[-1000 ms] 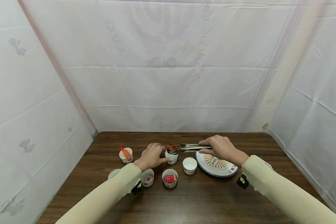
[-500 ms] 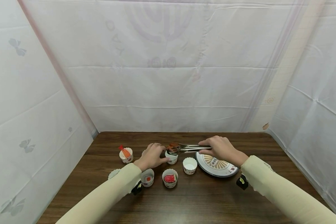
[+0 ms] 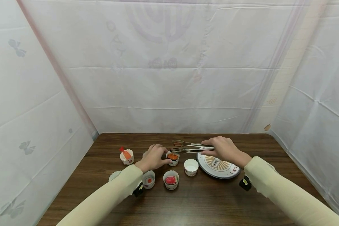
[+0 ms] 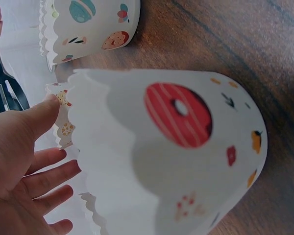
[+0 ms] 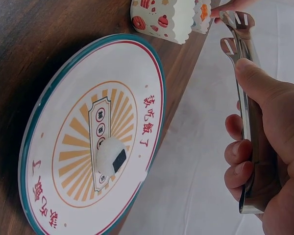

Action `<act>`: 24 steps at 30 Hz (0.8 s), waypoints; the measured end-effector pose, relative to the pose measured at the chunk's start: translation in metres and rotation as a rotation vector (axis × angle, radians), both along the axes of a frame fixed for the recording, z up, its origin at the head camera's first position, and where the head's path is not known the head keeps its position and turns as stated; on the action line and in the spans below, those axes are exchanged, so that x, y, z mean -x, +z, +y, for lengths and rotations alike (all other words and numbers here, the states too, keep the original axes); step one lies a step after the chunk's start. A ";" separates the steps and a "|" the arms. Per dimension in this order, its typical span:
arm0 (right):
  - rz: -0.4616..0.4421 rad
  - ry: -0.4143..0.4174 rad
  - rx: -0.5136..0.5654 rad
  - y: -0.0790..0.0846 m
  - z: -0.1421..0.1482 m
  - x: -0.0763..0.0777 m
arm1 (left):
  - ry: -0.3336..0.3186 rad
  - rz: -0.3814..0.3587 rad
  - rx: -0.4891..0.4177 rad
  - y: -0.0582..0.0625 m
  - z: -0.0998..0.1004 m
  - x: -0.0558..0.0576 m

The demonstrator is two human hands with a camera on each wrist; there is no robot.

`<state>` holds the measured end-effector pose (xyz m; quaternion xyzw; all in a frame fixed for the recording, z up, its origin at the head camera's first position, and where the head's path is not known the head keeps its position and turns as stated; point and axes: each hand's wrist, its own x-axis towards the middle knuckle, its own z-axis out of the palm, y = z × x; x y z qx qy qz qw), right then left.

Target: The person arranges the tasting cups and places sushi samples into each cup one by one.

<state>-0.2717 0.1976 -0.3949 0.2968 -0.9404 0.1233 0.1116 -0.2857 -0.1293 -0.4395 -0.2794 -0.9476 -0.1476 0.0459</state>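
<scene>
My right hand (image 3: 221, 149) grips metal serving tongs (image 3: 190, 150), which stand spread above a paper baking cup (image 3: 173, 163). Inside that cup sits a toy sushi piece (image 3: 173, 156) with an orange top and dark wrap. From the left, my left hand (image 3: 152, 158) holds this cup between thumb and index finger at its rim. The left wrist view has the thumb (image 4: 45, 110) overlapping the cup's printed wall, with the other fingers spread apart. Close in front stands another cup with a donut print (image 4: 181, 115). The right wrist view shows the tongs' slotted tips (image 5: 237, 29) holding nothing.
A round plate (image 3: 233, 171) with a toy rice ball (image 5: 111, 156) lies at right. Near it is an empty cup (image 3: 191, 168). Other cups hold a red-topped piece (image 3: 171, 180), a sushi roll (image 3: 149, 180) and an orange shrimp piece (image 3: 126, 154). A cup (image 3: 114, 174) is half hidden by the left sleeve.
The tongs have opened and let go of the orange-topped sushi, which now sits lower, in the cup. The left hand has stayed in place.
</scene>
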 end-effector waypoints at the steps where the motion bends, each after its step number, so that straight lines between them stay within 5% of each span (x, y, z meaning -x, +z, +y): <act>1: 0.002 0.000 -0.001 0.000 0.000 0.000 | 0.001 0.000 0.000 0.000 0.000 0.000; 24: -0.032 -0.076 -0.006 -0.005 0.035 -0.002 | -0.017 -0.004 0.002 0.010 0.003 -0.006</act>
